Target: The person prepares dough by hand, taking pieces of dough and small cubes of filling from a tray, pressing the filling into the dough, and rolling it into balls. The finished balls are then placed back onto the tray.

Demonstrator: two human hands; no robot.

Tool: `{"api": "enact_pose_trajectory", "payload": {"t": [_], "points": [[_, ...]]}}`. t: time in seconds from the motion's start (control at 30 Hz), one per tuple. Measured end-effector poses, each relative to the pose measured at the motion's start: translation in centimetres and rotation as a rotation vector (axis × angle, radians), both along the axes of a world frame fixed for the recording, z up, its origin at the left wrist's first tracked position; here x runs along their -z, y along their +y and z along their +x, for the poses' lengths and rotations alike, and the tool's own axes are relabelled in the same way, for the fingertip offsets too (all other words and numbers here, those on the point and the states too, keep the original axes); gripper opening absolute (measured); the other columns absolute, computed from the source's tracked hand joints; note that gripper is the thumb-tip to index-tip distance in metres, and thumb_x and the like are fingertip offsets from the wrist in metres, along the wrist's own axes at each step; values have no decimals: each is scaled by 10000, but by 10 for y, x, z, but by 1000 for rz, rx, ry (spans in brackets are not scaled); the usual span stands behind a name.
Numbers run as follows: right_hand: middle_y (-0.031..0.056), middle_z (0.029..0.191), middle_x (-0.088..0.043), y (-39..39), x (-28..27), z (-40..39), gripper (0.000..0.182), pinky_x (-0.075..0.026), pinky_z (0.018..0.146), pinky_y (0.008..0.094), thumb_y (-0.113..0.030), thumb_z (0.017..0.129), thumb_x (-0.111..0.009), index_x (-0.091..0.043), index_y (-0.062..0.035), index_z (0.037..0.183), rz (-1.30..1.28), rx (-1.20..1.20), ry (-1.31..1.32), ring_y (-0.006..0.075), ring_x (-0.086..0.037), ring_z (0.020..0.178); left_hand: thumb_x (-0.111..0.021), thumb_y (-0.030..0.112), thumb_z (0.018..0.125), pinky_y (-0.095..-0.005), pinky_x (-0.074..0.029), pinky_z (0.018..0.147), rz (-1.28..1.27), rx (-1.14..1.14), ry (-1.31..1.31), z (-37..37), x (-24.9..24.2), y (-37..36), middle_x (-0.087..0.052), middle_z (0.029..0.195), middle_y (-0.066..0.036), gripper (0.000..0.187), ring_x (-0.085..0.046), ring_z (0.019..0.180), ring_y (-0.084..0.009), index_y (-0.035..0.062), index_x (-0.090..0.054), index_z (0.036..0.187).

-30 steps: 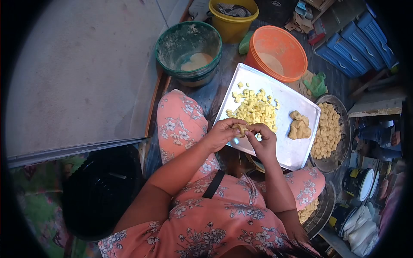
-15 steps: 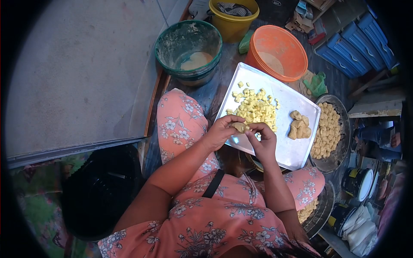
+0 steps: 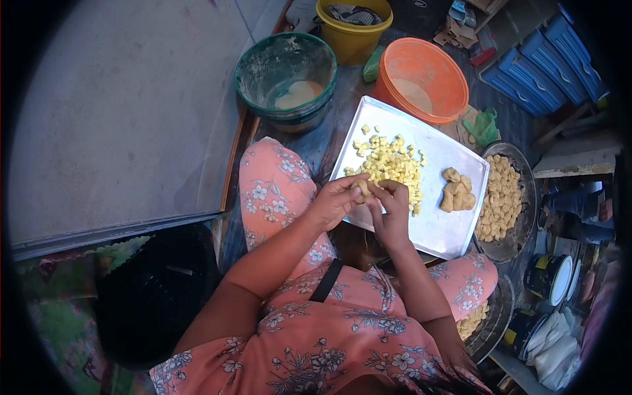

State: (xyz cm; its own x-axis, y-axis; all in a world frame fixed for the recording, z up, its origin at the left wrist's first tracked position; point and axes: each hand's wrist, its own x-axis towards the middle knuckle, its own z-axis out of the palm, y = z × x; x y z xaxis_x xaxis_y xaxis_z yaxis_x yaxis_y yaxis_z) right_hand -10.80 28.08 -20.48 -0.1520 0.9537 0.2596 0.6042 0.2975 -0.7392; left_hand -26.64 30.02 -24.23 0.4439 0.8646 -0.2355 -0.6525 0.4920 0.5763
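Note:
Between the fingertips of both hands is a small piece of tan dough (image 3: 361, 190), partly covered by the fingers. My left hand (image 3: 337, 199) is closed on its left side, while my right hand (image 3: 390, 209) pinches it from the right. Both hands are over the near left edge of a silver metal tray (image 3: 431, 232). Just beyond them on the tray lies a heap of small pale yellow cubes (image 3: 393, 161), with a few loose ones toward the far corner. A clump of tan dough lumps (image 3: 457, 191) rests on the tray's right part.
Right of the tray stands a dark round pan (image 3: 523, 224) full of dough balls (image 3: 498, 197); another pan (image 3: 497, 321) is by my right knee. Beyond sit a green tub (image 3: 286, 79), an orange bucket (image 3: 421, 79) and a yellow bucket (image 3: 355, 33). A black basin (image 3: 155, 309) is at left.
My right hand has shifted slightly left and the hands are closer together. The dough piece between them looks more bunched up and has moved a little left.

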Motion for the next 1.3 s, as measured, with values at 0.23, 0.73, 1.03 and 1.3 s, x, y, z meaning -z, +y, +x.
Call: {"api": "enact_pose_trajectory", "payload": {"t": [0.23,0.73,1.03,1.3], "points": [[169,1326,-376,4,26,3,290,-232,1035,417,-187,770,-666,-629,-77,1035,-76,-315,98,335,-324,1242,-456,101,919,-301,-404,933,78,45,136,7,-7,-4,-483,1199,-158,533,-506,1088,-209,35,-223,1393],[138,1210,-484,89,47,156,471,-388,892,407,-227,726,-694,-522,-126,1153,50,326,-558,281,-499,1047,-358,388,937,-343,-283,999,734,-166,812,7,5,10,-412,1260,-119,473,-366,1191,-223,26,-498,1208],[172,1119,-500,50,47,204,743,-462,816,412,-184,555,-798,-427,-100,1193,-442,423,-572,340,-522,1014,-349,420,942,-296,-369,886,417,-284,684,1,12,15,-492,1168,-78,482,-446,1080,-160,23,-513,1161],[70,932,-516,20,13,205,418,-501,633,303,-188,782,-553,-407,-77,1157,-543,433,1259,180,-551,753,-393,411,930,-282,-396,835,316,-45,552,-3,15,10,-503,1135,-71,456,-486,1010,-148,41,-495,1175]]}}
